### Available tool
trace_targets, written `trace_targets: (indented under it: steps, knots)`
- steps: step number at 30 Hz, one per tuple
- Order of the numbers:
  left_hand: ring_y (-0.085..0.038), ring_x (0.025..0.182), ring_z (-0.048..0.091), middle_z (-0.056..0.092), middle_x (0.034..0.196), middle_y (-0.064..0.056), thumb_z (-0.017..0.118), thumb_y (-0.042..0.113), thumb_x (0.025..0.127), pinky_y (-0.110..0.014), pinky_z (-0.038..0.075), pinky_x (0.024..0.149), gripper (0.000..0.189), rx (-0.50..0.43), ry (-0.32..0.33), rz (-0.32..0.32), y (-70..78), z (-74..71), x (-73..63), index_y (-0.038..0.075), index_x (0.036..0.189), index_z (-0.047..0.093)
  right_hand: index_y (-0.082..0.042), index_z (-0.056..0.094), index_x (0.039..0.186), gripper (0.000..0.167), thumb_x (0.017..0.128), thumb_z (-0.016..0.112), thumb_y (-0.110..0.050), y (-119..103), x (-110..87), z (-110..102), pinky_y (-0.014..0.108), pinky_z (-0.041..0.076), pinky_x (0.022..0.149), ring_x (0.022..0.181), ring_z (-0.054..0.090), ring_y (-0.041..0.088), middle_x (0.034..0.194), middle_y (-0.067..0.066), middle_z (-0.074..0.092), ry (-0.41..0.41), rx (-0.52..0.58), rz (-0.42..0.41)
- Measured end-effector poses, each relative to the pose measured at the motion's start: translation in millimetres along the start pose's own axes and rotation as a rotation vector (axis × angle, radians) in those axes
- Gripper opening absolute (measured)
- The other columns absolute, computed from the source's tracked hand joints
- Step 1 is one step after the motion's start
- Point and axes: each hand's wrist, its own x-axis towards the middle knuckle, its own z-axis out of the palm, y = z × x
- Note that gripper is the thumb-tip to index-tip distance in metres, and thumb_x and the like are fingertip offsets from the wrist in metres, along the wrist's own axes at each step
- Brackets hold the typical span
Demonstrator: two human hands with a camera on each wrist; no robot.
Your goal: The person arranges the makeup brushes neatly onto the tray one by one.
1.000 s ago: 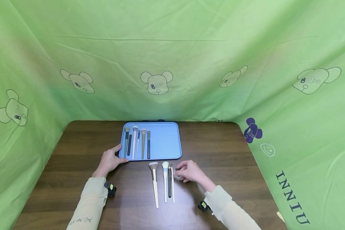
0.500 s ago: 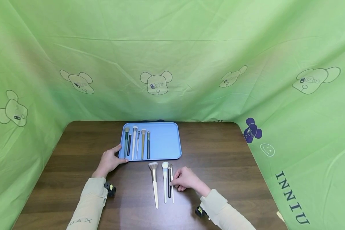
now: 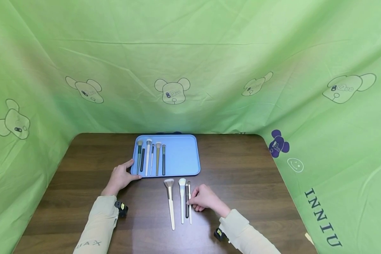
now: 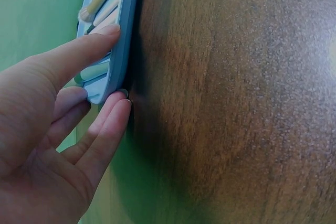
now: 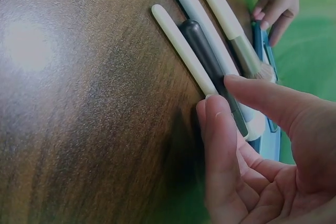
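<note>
My left hand [image 3: 120,178] holds the near left corner of a blue tray [image 3: 182,155], its thumb over the rim and fingertips at the outer side and underside. Several makeup brushes lie side by side in the tray's left half. My right hand [image 3: 206,197] pinches a thin white makeup brush [image 5: 181,51] on the table between thumb and fingertips; the thumb also lies against the black makeup brush [image 5: 202,48] beside it. To the left lie a white makeup brush [image 3: 182,204] and a larger cream-handled makeup brush [image 3: 171,208] with a gold ferrule.
All of this stands on a dark wooden table [image 3: 241,158]. Green cloth [image 3: 209,53] with bear prints hangs behind it and along both sides. Inside the tray, a tan-handled brush [image 3: 158,158] and a dark green brush [image 3: 163,160] lie nearest its bare right half.
My right hand has come left and slightly nearer to the thin white makeup brush, its thumb and fingers closing on it. The left hand and the tray have stayed put.
</note>
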Motion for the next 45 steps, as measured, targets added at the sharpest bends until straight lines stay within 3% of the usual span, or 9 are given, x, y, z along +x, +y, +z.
trace_targets:
  steps: [8, 22, 45]
  knots:
    - [-0.047, 0.14, 0.035, 0.039, 0.153, -0.027, 0.088, 0.021, 0.081, -0.058, 0.032, 0.112, 0.088, -0.007, 0.001, 0.004, 2.0, -0.5, -0.4, -0.011, 0.148, 0.041, -0.003, 0.065, 0.078, 0.017, 0.082, 0.081, -0.003, 1, 0.1, -1, 0.031, 0.057, 0.047, 0.049, 0.065, 0.018, 0.061, 0.011, 0.066, -0.007, 0.03, 0.013]
    - [-0.046, 0.141, 0.034, 0.038, 0.153, -0.026, 0.088, 0.021, 0.082, -0.058, 0.032, 0.112, 0.088, -0.014, -0.008, -0.002, 0.9, -0.2, 0.4, -0.011, 0.149, 0.04, -0.003, 0.065, 0.079, 0.014, 0.082, 0.078, -0.001, -2, -0.4, 2, 0.03, 0.056, 0.047, 0.047, 0.064, 0.014, 0.061, 0.01, 0.066, 0.011, 0.02, 0.024]
    - [-0.047, 0.141, 0.034, 0.038, 0.153, -0.027, 0.087, 0.021, 0.082, -0.058, 0.032, 0.112, 0.088, -0.013, -0.016, -0.02, 5.0, -2.1, -0.4, -0.011, 0.149, 0.04, -0.008, 0.066, 0.066, 0.02, 0.082, 0.079, -0.009, -1, 7.1, 9, 0.028, 0.054, 0.043, 0.041, 0.061, 0.012, 0.052, 0.004, 0.064, 0.112, -0.116, 0.049]
